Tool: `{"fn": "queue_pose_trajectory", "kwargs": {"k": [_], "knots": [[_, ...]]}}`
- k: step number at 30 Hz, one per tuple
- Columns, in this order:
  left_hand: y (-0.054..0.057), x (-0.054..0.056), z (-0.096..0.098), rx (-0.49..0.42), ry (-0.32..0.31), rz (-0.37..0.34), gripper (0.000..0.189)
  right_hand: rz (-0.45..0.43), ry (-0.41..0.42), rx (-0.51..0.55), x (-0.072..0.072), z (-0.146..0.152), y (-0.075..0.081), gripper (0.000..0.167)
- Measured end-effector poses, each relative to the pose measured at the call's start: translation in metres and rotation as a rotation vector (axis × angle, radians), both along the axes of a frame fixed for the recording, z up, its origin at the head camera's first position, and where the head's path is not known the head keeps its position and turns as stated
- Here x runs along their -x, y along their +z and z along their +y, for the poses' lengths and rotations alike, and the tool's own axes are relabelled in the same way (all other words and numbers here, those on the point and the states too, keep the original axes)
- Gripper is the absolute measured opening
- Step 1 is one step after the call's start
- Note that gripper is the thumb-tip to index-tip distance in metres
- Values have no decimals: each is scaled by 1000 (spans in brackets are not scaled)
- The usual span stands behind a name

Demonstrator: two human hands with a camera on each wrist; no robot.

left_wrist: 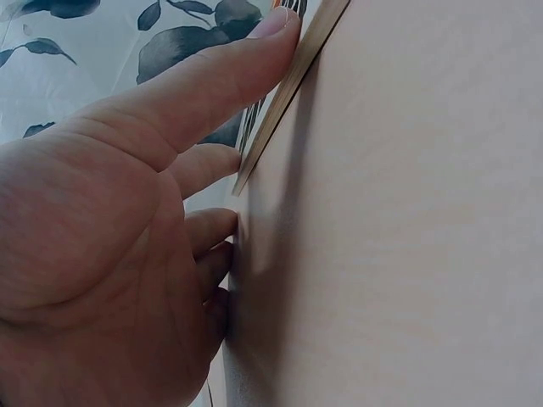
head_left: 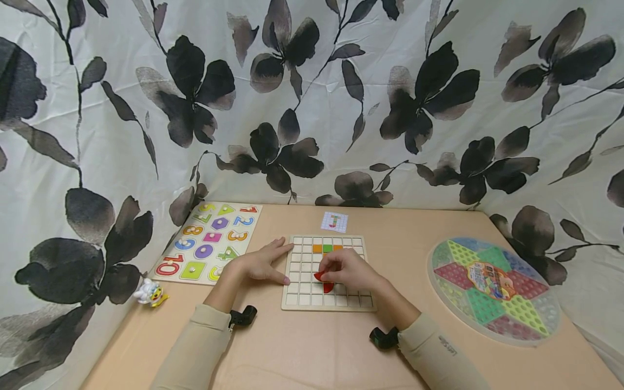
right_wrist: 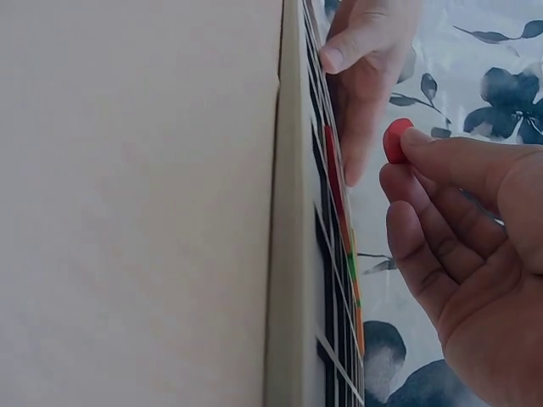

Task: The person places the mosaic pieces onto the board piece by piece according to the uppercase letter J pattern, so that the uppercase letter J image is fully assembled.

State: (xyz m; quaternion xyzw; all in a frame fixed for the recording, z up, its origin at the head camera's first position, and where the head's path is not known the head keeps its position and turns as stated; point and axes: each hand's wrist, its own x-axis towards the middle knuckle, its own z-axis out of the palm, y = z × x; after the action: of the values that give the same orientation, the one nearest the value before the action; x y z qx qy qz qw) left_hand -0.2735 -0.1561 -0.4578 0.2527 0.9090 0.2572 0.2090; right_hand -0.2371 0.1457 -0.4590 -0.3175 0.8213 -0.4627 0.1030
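A white grid board (head_left: 298, 299) with black lines lies mid-table. Orange and green squares (head_left: 327, 248) fill part of an upper row, and a red piece (head_left: 328, 288) lies lower down. My right hand (head_left: 353, 272) is over the board, pinching a small red piece (right_wrist: 395, 141) between thumb and fingertip; in the right wrist view it is held off the surface. Part of the board is hidden under this hand. At the board's left edge rests my left hand (head_left: 258, 265), thumb and fingers extended and spread, its thumb touching the edge (left_wrist: 293, 85) in the left wrist view.
Behind the board lies a small card (head_left: 335, 221) with a coloured grid pattern. A number-and-shape puzzle board (head_left: 195, 254) is at left, with a small white-and-yellow toy figure (head_left: 150, 293) near it. On the right is a round multicoloured game board (head_left: 492, 290). Floral cloth (head_left: 292, 97) hangs behind.
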Motion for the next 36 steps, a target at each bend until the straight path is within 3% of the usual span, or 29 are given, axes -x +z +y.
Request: {"fn": "queue_pose_trajectory", "kwargs": {"k": [19,29,36], "knots": [[2,-1,1,8,4,-5,106,143,-4,-117,-5,-11,-2,24],[0,0,1,8,7,-3,105,162,-10,-141,-6,-13,-2,19],[1,-1,1,7,6,-2,105,91,40,-175,-6,-14,-1,16]]}}
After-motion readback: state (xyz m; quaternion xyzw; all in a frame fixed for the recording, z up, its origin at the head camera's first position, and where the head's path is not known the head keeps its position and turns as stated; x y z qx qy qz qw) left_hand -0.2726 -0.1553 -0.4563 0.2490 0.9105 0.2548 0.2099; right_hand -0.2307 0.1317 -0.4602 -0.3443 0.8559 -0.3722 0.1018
